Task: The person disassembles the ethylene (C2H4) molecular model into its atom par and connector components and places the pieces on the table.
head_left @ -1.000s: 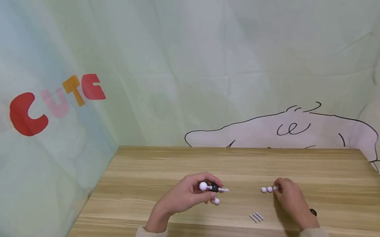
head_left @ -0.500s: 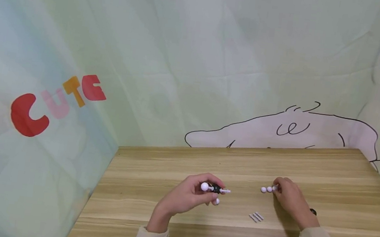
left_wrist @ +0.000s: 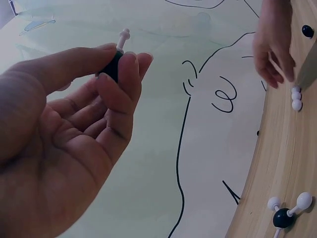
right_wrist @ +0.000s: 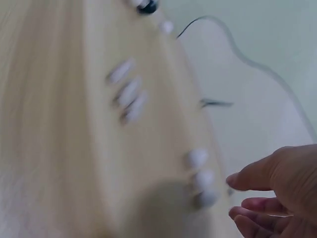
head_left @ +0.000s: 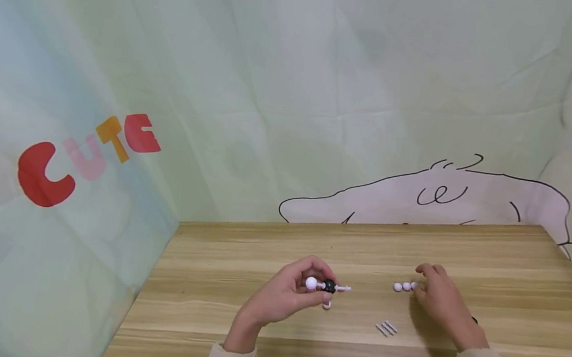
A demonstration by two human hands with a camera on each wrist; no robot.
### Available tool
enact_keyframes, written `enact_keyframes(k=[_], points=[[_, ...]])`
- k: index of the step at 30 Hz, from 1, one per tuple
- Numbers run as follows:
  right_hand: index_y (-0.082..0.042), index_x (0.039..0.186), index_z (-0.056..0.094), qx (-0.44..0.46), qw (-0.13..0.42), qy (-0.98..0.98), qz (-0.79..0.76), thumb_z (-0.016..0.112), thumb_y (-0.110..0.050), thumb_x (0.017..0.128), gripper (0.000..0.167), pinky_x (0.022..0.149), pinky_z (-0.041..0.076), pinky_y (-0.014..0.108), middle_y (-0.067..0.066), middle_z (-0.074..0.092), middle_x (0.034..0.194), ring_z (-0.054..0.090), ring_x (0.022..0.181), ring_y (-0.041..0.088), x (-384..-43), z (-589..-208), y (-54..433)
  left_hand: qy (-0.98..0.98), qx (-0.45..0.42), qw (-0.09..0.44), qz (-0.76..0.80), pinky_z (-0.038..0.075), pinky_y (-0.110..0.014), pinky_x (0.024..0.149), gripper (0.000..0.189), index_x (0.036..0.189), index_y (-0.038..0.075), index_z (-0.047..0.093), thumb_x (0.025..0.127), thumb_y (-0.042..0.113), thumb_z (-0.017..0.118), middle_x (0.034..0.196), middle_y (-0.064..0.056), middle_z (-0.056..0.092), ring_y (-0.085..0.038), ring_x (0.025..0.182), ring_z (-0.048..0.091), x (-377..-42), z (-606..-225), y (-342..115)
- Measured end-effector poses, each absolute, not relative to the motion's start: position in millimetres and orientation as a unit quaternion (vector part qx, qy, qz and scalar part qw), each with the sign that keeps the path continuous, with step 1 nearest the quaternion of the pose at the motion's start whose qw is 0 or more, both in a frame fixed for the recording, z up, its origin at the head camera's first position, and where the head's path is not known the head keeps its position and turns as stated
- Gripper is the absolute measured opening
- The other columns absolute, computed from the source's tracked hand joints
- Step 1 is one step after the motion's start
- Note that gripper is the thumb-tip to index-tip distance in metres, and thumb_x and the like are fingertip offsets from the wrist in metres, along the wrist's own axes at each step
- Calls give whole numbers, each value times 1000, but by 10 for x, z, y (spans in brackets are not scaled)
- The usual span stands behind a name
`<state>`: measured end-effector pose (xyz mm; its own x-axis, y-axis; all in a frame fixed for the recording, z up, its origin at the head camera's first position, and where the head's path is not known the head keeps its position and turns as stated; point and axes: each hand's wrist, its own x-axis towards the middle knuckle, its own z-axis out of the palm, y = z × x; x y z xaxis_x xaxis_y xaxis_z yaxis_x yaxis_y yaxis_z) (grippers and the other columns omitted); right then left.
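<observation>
My left hand (head_left: pixel 288 289) pinches a black ball (head_left: pixel 329 286) of a ball-and-stick molecular model between thumb and fingers, above the table. A white ball (head_left: pixel 311 283) is joined to it by a short stick on one side, and a bare white peg (left_wrist: pixel 124 38) sticks out on the other. My right hand (head_left: pixel 439 298) hovers beside a short row of white balls (head_left: pixel 406 287), thumb and fingers apart with nothing between them. In the right wrist view its thumb tip lies close to the row of balls (right_wrist: pixel 203 178), which is blurred.
On the wooden table (head_left: pixel 235 244) lie several white pegs (head_left: pixel 386 328) in front of the balls. Below my left hand stands another model piece (left_wrist: pixel 283 218), black with white balls. A loose black ball (left_wrist: pixel 307 31) lies by the right forearm. A printed cloth backdrop (head_left: pixel 276 82) rises behind.
My right hand has let go of the end ball in the row, its fingers spreading and lifting slightly away. My left hand has shifted a little to the right with the model piece.
</observation>
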<state>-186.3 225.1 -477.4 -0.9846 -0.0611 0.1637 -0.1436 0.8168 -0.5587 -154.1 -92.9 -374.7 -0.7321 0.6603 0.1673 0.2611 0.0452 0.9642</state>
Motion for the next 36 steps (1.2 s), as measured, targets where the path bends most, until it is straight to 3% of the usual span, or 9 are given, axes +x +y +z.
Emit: enact_keyframes(k=[5,10,15,29,36], points=[[4,117,57,80,106,-927,352,61,-7,89,30,73,54,42,23,59,112,63,91,32,-1775,-4410,2080,703,328,157,611,54,-23,73,26,113,-4,54,89,0,63,107,-30,59,-8,82,63,-1536,-3741,-910],[-9,112,63,128,92,-877,454,60,-21,95,21,65,53,27,5,68,96,64,80,14,-1546,-4024,1783,705,321,161,612,54,-21,72,26,112,-4,55,88,0,64,104,-28,60,-11,82,64,-1529,-3731,-889],[-17,102,65,189,81,-825,527,62,-22,94,10,57,49,24,-2,66,82,62,70,8,-1323,-3824,1548,702,321,164,615,55,-22,71,25,111,-4,54,88,-1,64,100,-28,60,-10,80,64,-1533,-3737,-865],[-15,92,65,236,53,-795,557,68,-18,89,5,55,49,25,-6,63,73,62,65,12,-1192,-3849,1354,714,330,154,598,53,-21,68,22,108,0,57,88,3,66,96,-22,59,-8,76,60,-1541,-3751,-842],[-16,91,64,278,82,-780,555,66,-11,90,5,53,48,24,-6,62,74,59,64,7,-1178,-3848,1368,737,348,137,563,49,-23,68,16,99,4,58,87,8,67,92,-16,60,-7,79,56,-1553,-3757,-830]])
